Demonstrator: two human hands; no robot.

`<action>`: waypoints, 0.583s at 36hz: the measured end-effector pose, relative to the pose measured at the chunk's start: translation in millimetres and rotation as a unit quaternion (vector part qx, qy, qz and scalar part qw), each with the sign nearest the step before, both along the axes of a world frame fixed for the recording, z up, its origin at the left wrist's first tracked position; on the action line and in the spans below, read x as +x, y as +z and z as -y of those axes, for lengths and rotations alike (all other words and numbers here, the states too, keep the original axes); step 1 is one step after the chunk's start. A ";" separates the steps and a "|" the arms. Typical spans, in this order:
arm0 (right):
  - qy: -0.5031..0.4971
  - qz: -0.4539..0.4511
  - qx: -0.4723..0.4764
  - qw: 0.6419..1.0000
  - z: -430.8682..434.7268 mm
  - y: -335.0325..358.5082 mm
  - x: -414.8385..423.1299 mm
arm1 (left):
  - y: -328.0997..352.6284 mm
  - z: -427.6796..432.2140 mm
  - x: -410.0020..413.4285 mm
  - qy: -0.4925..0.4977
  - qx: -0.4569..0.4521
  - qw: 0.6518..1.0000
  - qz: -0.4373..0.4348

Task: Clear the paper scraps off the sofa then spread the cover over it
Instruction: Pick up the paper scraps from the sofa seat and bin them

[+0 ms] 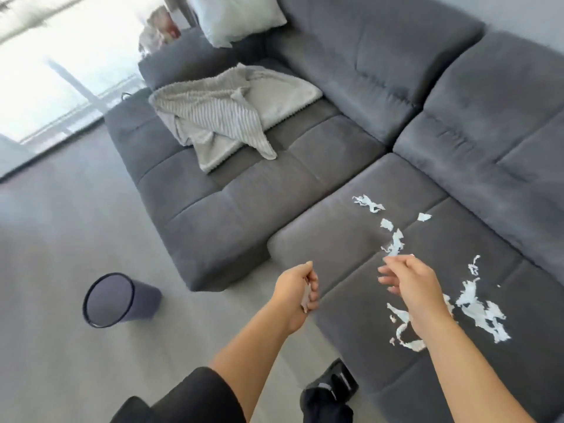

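Note:
Several white paper scraps [476,309] lie scattered on the near seat of the grey corner sofa [305,166]. My left hand [297,293] is closed around a small bundle of white scraps just off the seat's front edge. My right hand [409,280] hovers over the seat among the scraps, fingers spread and loosely curled, holding nothing that I can see. A crumpled light grey cover [232,114] with a ribbed side lies bunched on the far left seat.
A dark round bin [113,300] stands on the grey floor to the left of the sofa. A pale cushion [235,16] leans in the sofa's back corner. My dark shoe [329,389] is on the floor by the sofa's front edge.

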State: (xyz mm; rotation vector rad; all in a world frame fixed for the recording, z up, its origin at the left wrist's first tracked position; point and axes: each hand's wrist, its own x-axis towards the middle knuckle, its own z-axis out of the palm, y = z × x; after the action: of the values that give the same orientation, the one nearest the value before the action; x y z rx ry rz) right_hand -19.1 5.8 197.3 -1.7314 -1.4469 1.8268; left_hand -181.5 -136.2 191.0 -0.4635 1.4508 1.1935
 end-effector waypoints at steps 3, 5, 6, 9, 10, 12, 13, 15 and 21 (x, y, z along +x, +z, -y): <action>0.054 -0.022 0.027 0.998 32.6 49.6 -54.8 | 40.3 53.0 -41.4 0.066 0.061 0.996 0.008; 0.081 -0.040 0.035 0.995 74.8 83.6 -97.9 | 66.8 108.8 -75.1 0.104 0.096 0.990 0.009; 0.095 -0.054 0.036 0.993 100.1 98.6 -119.4 | 78.4 143.2 -93.3 0.132 0.105 0.986 0.000; 0.109 -0.084 0.023 0.990 174.1 133.7 -164.9 | 105.0 238.8 -140.7 0.191 0.145 0.971 0.014; 0.111 -0.105 0.009 0.988 203.5 142.1 -181.4 | 114.5 278.7 -160.6 0.213 0.155 0.965 0.006; 0.119 -0.125 -0.039 0.984 254.8 154.5 -207.2 | 128.3 352.4 -192.3 0.279 0.164 0.946 0.006; 0.114 -0.122 -0.067 0.984 277.0 158.5 -215.4 | 132.5 384.7 -205.4 0.309 0.166 0.936 0.008; 0.108 -0.125 -0.116 0.979 323.5 163.8 -239.9 | 140.5 456.5 -233.1 0.359 0.159 0.920 -0.006; 0.166 -0.105 -0.162 0.967 430.1 170.9 -324.1 | 137.0 618.9 -286.0 0.491 0.118 0.863 -0.018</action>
State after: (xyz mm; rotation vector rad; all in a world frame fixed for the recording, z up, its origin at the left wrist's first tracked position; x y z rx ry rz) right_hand -343.2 -424.4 368.2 -1.4254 -1.4844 2.4588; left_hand -467.5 -755.1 328.0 -1.0808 1.0489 2.1580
